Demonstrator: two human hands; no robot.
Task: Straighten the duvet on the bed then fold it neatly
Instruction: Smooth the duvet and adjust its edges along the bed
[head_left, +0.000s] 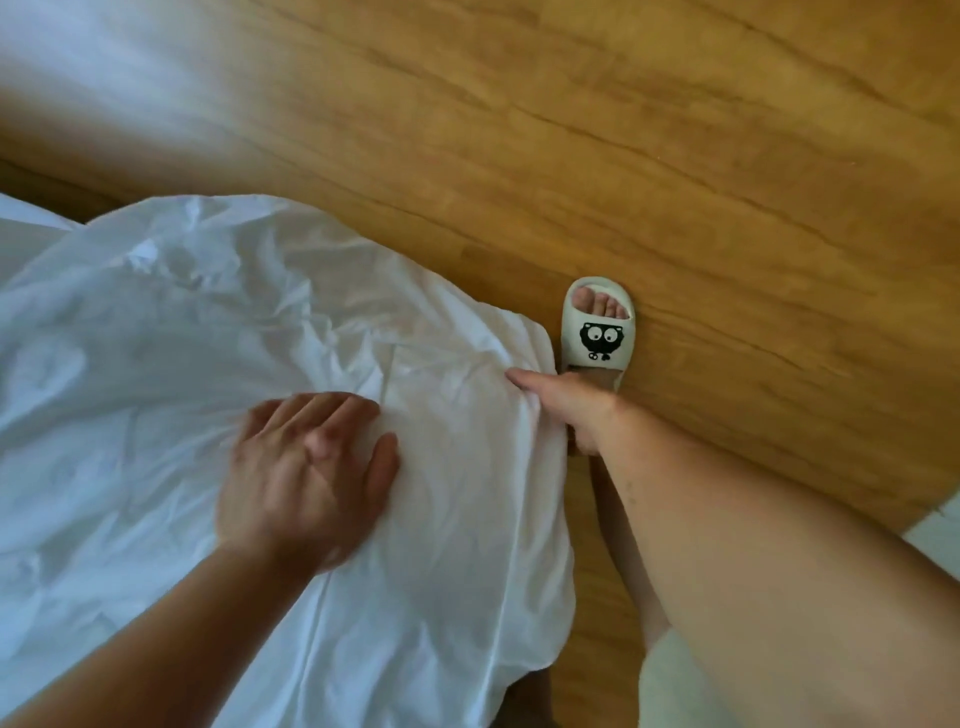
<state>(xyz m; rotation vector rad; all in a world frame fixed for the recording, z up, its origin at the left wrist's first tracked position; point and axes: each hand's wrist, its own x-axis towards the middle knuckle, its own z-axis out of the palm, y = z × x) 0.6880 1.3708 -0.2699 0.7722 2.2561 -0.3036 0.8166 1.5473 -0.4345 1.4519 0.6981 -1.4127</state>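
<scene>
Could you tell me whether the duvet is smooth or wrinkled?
Wrinkled: creases cross the duvet around the flat left hand; the right hand holds its edge.

Open floor (675, 156) beyond duvet (260, 312) (slipper (598, 332) beside).

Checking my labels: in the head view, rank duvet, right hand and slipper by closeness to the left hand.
1. duvet, directly under the left hand.
2. right hand, rightward, gripping the duvet's edge.
3. slipper, beyond that, on the floor.
</scene>
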